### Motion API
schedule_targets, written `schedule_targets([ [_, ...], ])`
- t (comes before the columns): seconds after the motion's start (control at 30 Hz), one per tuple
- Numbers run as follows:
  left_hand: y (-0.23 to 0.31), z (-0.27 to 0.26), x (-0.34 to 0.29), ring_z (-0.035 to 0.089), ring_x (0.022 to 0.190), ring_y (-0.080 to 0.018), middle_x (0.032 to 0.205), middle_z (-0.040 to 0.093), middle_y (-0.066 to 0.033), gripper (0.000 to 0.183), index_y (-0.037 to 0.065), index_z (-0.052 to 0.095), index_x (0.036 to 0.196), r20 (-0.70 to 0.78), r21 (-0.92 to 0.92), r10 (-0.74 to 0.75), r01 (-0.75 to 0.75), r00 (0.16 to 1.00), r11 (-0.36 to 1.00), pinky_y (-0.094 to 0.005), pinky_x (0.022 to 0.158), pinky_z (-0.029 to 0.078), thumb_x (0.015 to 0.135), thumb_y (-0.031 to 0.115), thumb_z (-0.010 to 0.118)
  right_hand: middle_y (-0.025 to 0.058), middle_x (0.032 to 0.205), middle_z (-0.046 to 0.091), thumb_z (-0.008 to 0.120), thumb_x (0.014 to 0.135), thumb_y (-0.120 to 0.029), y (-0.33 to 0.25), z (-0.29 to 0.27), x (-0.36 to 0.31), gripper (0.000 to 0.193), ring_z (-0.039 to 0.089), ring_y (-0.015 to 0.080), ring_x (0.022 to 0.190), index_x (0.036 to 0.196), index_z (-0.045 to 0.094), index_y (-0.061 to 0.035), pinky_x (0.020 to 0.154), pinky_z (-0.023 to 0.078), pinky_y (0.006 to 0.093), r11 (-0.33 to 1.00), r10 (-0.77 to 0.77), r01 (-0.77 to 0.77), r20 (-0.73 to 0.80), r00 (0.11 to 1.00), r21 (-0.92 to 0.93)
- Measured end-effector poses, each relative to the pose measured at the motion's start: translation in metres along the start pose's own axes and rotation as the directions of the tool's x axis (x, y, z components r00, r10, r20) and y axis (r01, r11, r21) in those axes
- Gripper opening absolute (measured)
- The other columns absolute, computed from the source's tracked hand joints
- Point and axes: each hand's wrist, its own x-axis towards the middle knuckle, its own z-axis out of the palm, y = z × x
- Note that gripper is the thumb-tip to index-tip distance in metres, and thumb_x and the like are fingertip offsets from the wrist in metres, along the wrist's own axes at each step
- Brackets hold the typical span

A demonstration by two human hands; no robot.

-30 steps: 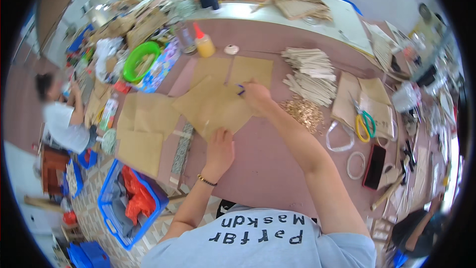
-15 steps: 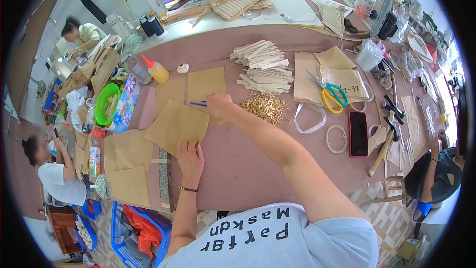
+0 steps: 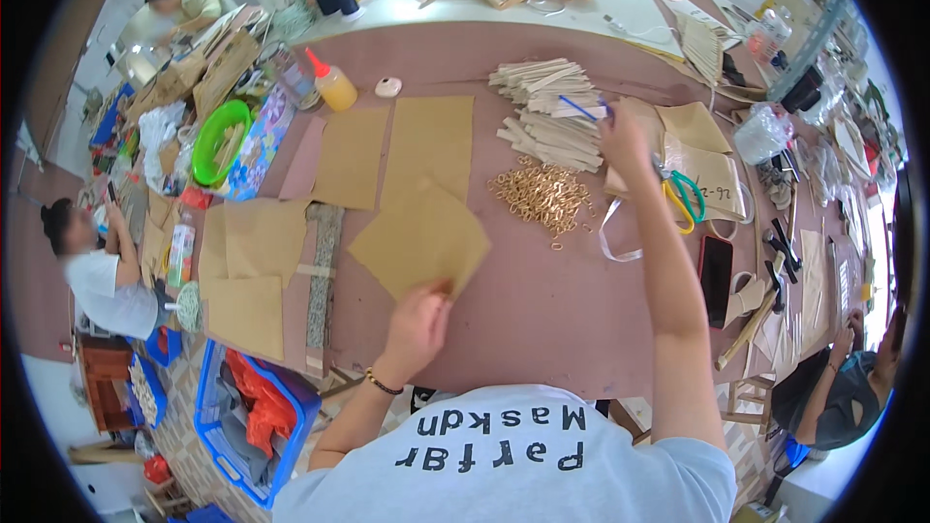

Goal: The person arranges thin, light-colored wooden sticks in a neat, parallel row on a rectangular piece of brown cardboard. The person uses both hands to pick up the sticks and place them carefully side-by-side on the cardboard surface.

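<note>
With its fingers pinched, my left hand grips the near corner of a tan sheet, perhaps leather or card, turned cornerwise on the table. Its far part overlaps another tan sheet; a third tan sheet lies to the left. My right hand is closed on a slim blue pen, which points left over a pile of pale strips. Below the strips is a heap of small gold metal clasps. Green-and-yellow-handled scissors lie just right of my right forearm.
More tan sheets lie at the left edge, near a glue bottle with a red tip and a green basket. A phone and hammers lie at right. Blue crate on the floor; people sit both sides.
My right hand has carried the pen from the tan sheets rightward to the pale strips. My left hand has moved right, turning the near sheet and lifting its corner. The head view has shifted.
</note>
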Motion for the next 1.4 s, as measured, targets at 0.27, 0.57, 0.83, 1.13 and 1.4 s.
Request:
schedule_targets([
  [0.27,0.03,0.026,-0.049,0.065,0.115,-0.0323,0.123,0.068,-0.0147,0.023,0.004,0.065,0.109,0.308,-0.249,0.38,-0.312,0.872,0.917,-0.0428,0.096,0.053,0.087,0.011,0.064,0.0195,0.144,0.049,0.069,0.092,-0.029,-0.027,0.014,-0.105,0.055,0.042,0.0396,0.137,0.141,0.052,-0.0078,0.112,0.033,0.0568,0.917,-0.398,0.392,0.122,0.909,0.071],
  [0.57,0.028,0.018,-0.044,0.062,0.119,-0.0278,0.123,0.068,-0.0105,0.028,0.004,0.067,0.113,0.386,-0.207,0.436,-0.384,0.813,0.9,-0.0413,0.099,0.051,0.088,0.015,0.061,0.0197,0.159,0.034,0.067,0.093,-0.041,-0.049,0.025,-0.155,0.066,0.029,0.0388,0.148,0.147,0.046,-0.0083,0.12,0.023,0.0581,0.832,-0.507,0.541,0.229,0.831,-0.124],
  [0.83,0.035,0.014,-0.058,0.063,0.118,-0.0248,0.116,0.069,-0.0058,0.021,0.006,0.068,0.103,0.398,-0.102,0.451,-0.45,0.799,0.887,-0.0378,0.098,0.051,0.084,0.015,0.061,0.0146,0.126,0.058,0.072,0.088,-0.027,-0.089,0.036,-0.165,0.045,0.053,0.0327,0.121,0.126,0.06,-0.0064,0.105,0.037,0.0504,0.743,-0.66,0.664,0.25,0.708,0.082],
  [1.13,0.035,0.022,-0.068,0.061,0.12,-0.0238,0.116,0.069,-0.0056,0.022,0.007,0.067,0.104,0.33,-0.099,0.441,-0.434,0.835,0.896,-0.0367,0.101,0.049,0.084,0.016,0.061,0.0064,0.091,0.065,0.072,0.087,-0.019,-0.073,0.018,-0.171,0.013,0.063,0.0266,0.096,0.094,0.066,-0.0096,0.088,0.045,0.0429,0.805,-0.559,0.592,0.382,0.736,0.037],
  [1.4,0.042,0.04,-0.044,0.058,0.126,-0.0287,0.123,0.067,-0.01,0.02,0.005,0.068,0.107,0.367,-0.279,0.523,-0.445,0.769,0.851,-0.0417,0.105,0.048,0.09,0.015,0.062,0.0057,0.091,0.064,0.074,0.084,-0.011,-0.028,0.001,-0.166,0.013,0.062,0.0272,0.09,0.095,0.068,-0.0088,0.081,0.045,0.0413,0.795,-0.605,0.605,0.143,0.783,0.053],
])
